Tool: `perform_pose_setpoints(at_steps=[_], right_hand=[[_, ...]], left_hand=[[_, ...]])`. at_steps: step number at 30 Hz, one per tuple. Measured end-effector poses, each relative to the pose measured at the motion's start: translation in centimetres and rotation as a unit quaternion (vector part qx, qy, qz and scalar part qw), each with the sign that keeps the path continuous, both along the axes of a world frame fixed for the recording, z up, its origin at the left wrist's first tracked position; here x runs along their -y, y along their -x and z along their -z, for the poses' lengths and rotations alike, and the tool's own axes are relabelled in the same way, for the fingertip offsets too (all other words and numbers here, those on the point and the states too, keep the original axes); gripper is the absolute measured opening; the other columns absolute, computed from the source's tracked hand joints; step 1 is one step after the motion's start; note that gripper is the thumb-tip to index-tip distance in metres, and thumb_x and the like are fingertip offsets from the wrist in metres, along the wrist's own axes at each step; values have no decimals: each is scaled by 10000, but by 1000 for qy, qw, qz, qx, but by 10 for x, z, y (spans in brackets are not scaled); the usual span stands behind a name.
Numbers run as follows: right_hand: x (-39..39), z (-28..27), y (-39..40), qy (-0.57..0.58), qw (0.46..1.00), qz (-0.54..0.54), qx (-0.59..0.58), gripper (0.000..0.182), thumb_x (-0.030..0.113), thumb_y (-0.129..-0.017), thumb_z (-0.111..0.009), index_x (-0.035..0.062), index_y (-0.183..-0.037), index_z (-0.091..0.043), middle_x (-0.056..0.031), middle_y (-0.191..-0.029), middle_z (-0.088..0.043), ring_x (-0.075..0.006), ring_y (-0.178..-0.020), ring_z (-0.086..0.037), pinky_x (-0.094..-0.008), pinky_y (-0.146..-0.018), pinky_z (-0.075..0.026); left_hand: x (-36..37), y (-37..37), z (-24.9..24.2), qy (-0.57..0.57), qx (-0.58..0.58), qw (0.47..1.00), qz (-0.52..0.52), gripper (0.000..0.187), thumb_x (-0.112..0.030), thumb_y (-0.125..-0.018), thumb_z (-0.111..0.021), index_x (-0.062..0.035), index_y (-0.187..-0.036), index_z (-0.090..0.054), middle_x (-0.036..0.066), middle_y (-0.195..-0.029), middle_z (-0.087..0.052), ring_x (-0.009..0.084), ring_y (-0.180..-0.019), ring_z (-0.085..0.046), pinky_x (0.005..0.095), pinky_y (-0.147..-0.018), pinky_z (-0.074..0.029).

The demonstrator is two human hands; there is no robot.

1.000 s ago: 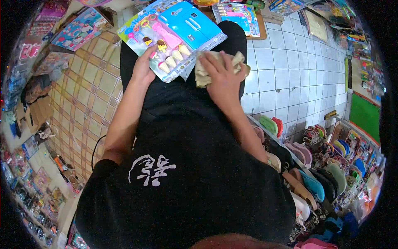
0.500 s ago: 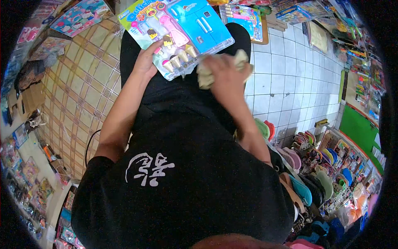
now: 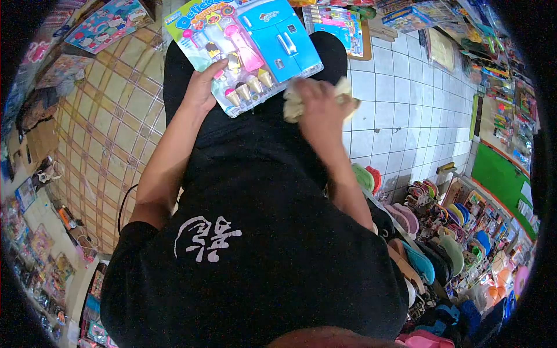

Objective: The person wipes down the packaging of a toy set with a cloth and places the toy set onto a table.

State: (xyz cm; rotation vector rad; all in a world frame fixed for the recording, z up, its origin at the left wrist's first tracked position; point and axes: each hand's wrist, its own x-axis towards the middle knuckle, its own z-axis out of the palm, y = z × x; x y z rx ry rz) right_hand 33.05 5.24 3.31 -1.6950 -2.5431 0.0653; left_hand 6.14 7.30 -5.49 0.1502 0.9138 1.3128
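A carded toy set (image 3: 272,49) with a blue toy fridge, pink utensils and small ice cream cones rests tilted over my lap. My left hand (image 3: 204,87) grips its lower left edge, thumb lying over the clear plastic front. Close by the pack's lower right corner, my right hand (image 3: 319,104) is wrapped round a crumpled pale yellow cloth (image 3: 344,90). Motion smears the fingers of that hand a little. My dark-clad knees show beneath and beside the pack.
Another toy pack (image 3: 336,26) lies on a brown board beyond my right knee. Rows of slippers (image 3: 418,261) fill the lower right. Packaged goods line both sides, with a green panel (image 3: 502,182) at right. Tiled floor (image 3: 389,104) surrounds my legs.
The toy pack has shifted slightly left and down, its tilt a little changed. My right hand, with the cloth, has moved slightly right, away from the pack's edge.
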Motion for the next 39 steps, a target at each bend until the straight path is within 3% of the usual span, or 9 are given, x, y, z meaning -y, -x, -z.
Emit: perform_pose_setpoints(at_steps=[4, 10, 12, 15, 21, 27, 32, 35, 39], right_hand=[[25, -4, 33, 62, 990, -123, -44, 422, 63, -816, -603, 204, -1208, -666, 45, -1262, -655, -215, -1214, -558, -637, -969, -297], [-8, -22, -41, 111, 991, 73, 27, 432, 175, -841, -636, 275, -1261, -644, -5, -1215, -684, -243, -1212, -572, -689, -930, -352], [-28, -53, -64, 180, 962, 197, -50, 428, 169, -824, -642, 243, -1245, -675, -85, -1076, -741, -320, -985, -697, -575, -840, -482], [-39, -70, -88, 214, 875, 277, -334, 342, 104, -854, -577, 88, -1178, -685, -117, -930, -724, -211, -807, -688, -360, -738, -537], [-53, -81, -77, 191, 802, 238, -514, 259, 170, -932, -684, -9, -1117, -657, -50, -991, -674, -140, -882, -621, -303, -772, -506], [-41, -57, -87, 225, 802, 229, -503, 207, 135, -940, -669, 12, -1105, -653, -35, -990, -667, -121, -880, -609, -288, -775, -494], [-4, -30, -99, 281, 814, 231, -452, 443, 8, -837, -506, -11, -1265, -619, -133, -1067, -694, -193, -1004, -646, -329, -879, -512], [3, -45, -102, 295, 799, 232, -469, 246, 150, -943, -654, 17, -1151, -651, -38, -984, -671, -125, -899, -606, -298, -790, -495], [3, -63, -110, 195, 822, 201, -496, 416, -20, -847, -572, -13, -1258, -628, -77, -1062, -702, -161, -914, -651, -295, -815, -529]], left_hand=[[-1, -2, -3, -7, -15, 1000, 6, 489, -6, -883, -703, 9, -1341, -533, 125, -1246, -651, 246, -1116, -661, 420, -966, -541], [2, 2, -1, -26, -34, 999, 24, 512, -6, -879, -707, 12, -1352, -514, 120, -1243, -648, 239, -1113, -659, 404, -957, -534], [2, 3, -5, -22, -37, 998, 35, 518, -1, -878, -703, 3, -1359, -508, 120, -1241, -648, 238, -1111, -659, 403, -960, -532], [4, 1, -17, -28, -70, 994, 74, 511, 1, -875, -693, -16, -1353, -512, 102, -1228, -649, 223, -1109, -654, 394, -965, -529], [7, -11, -45, -130, -120, 963, 201, 549, 6, -843, -721, -36, -1350, -513, 61, -1216, -645, 189, -1094, -648, 382, -959, -531], [10, -7, -49, -135, -156, 955, 211, 539, -4, -838, -747, -17, -1333, -534, 55, -1213, -645, 177, -1094, -642, 370, -968, -515], [15, -9, -48, -116, -160, 960, 200, 562, -28, -852, -728, -15, -1368, -506, 72, -1241, -639, 187, -1123, -635, 374, -997, -500], [22, 6, -45, -122, 25, 976, 181, 584, -58, -860, -707, -3, -1392, -473, 95, -1285, -619, 203, -1169, -617, 388, -1023, -485], [9, 1, -84, -138, -91, 966, 201, 588, -74, -870, -692, 10, -1402, -454, 104, -1310, -603, 212, -1198, -601, 400, -1031, -478]])
